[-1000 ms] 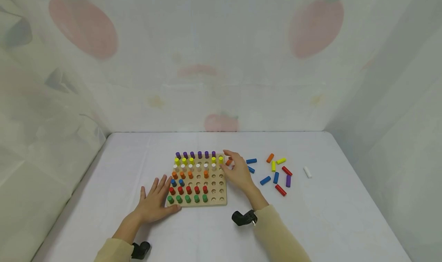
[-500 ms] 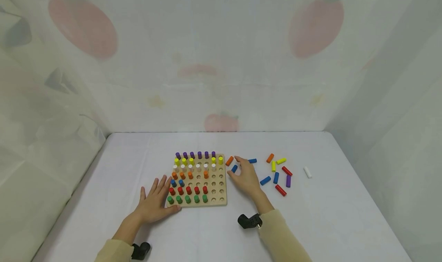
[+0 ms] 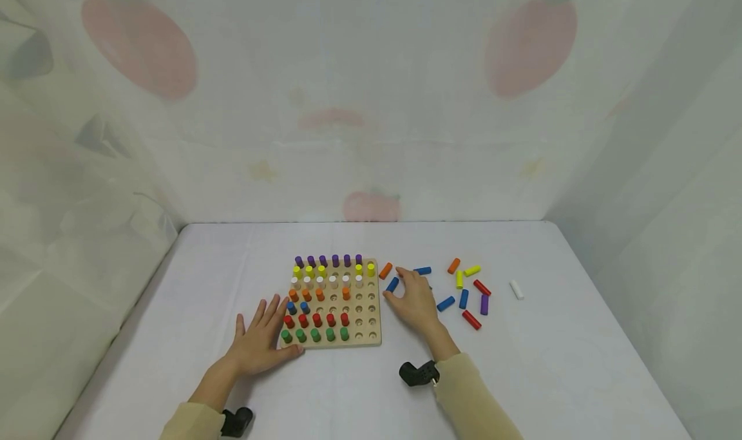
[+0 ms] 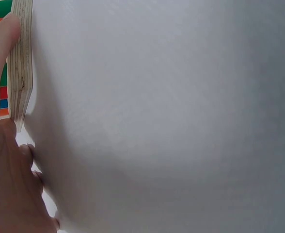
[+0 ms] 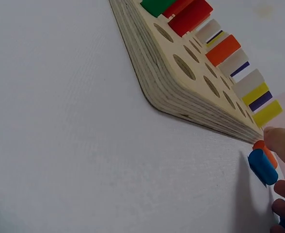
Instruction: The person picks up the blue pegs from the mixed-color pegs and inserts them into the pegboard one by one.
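1. Worktop (image 3: 359, 388): covered with a white cloth and enclosed by pale printed fabric at the back and sides. No brand, label or legible writing shows on any surface.
2. Peg board (image 3: 365, 311): a square wooden board with rows of round holes, lying flat near the middle of the worktop. Purple, yellow, white, orange, blue, red and green pegs stand in rows, and many holes on its right side are unfilled.
3. Left hand (image 3: 259, 343): flat on the worktop with fingers spread and straight, its fingertips against the board's near left corner. It grips nothing.
4. Right hand (image 3: 416, 303): palm down just right of the board, fingers loosely bent over the loose pegs. Whether it pinches one cannot be told.
5. Blue peg (image 3: 393, 284): lying on the worktop at the right hand's fingertips, beside the board's right edge.
6. Orange peg (image 3: 385, 270): lying just beyond the blue peg.
7. Scattered pegs (image 3: 469, 288): blue, red, yellow, orange and purple, right of the hand; a white peg (image 3: 516, 289) lies apart, farther right.
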The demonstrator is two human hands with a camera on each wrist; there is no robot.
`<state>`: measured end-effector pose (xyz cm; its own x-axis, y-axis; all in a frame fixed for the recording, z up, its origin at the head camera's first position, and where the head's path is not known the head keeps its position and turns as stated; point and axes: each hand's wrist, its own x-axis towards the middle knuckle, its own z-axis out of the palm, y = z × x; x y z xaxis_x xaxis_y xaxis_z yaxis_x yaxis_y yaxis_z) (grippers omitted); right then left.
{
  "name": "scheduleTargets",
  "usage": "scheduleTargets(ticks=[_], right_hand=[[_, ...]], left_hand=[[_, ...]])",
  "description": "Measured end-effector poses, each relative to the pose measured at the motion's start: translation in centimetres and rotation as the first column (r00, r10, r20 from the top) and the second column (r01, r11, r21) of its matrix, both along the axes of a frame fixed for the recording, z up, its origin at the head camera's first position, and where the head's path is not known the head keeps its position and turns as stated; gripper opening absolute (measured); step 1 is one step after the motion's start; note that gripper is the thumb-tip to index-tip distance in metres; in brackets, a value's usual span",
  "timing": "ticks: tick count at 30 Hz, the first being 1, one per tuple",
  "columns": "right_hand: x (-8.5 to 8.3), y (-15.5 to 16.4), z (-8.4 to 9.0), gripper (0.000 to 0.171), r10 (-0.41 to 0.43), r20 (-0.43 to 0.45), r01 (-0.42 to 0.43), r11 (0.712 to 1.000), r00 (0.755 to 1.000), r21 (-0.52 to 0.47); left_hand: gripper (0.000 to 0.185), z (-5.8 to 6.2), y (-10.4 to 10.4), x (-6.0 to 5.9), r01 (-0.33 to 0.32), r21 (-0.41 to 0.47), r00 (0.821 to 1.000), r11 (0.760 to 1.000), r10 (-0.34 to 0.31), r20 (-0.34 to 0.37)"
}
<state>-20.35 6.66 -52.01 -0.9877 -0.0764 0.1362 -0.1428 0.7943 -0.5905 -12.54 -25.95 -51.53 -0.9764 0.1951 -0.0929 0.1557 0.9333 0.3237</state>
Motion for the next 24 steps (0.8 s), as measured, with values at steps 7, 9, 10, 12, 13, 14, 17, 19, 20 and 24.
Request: scheduleTargets(ticks=[7,9,10,12,13,14,17,19,20,24], right_hand=[[-0.09,-0.01,-0.3,0.06,-0.013,-0.022,0.014,0.998,1.0,0.055],[-0.1,-0.04,-0.34,0.059,-0.016,-0.022,0.018,0.998,1.0,0.06],[-0.11,-0.05,-0.37,0.059,-0.018,-0.024,0.02,0.998,1.0,0.063],[-0.11,-0.1,-0.45,0.058,-0.022,-0.022,0.024,0.997,1.0,0.07],[-0.11,-0.13,-0.46,0.058,-0.023,-0.019,0.025,0.997,1.0,0.072],[-0.11,-0.15,-0.47,0.058,-0.024,-0.016,0.025,0.997,1.0,0.074],[-0.06,-0.21,-0.5,0.058,-0.025,-0.013,0.026,0.996,1.0,0.086],[-0.05,-0.24,-0.51,0.058,-0.027,-0.015,0.028,0.995,1.0,0.092],[-0.05,-0.25,-0.53,0.057,-0.028,-0.02,0.029,0.995,0.999,0.095],[-0.1,-0.29,-0.66,0.056,-0.032,-0.04,0.036,0.995,0.999,0.094]], left_hand=[[0.105,0.07,0.02,0.06,0.0,0.007,1.0,1.0,0.0,-0.004],[0.105,0.12,0.04,0.06,0.001,0.007,1.0,1.0,-0.001,-0.004],[0.104,0.14,0.06,0.06,0.001,0.004,1.0,1.0,-0.001,-0.004],[0.104,0.27,0.12,0.1,0.002,0.006,1.0,1.0,-0.002,-0.007],[0.104,0.31,0.13,0.11,0.003,0.009,1.0,1.0,-0.003,-0.009],[0.104,0.37,0.16,0.14,0.004,0.011,1.0,1.0,-0.003,-0.013],[0.104,0.52,0.22,0.21,0.001,0.014,1.0,1.0,-0.001,-0.017],[0.104,0.54,0.21,0.21,0.002,0.013,1.0,1.0,-0.002,-0.014],[0.104,0.57,0.22,0.22,0.002,0.01,1.0,1.0,-0.002,-0.011],[0.104,0.61,0.2,0.19,0.002,0.01,1.0,1.0,-0.002,-0.007]])
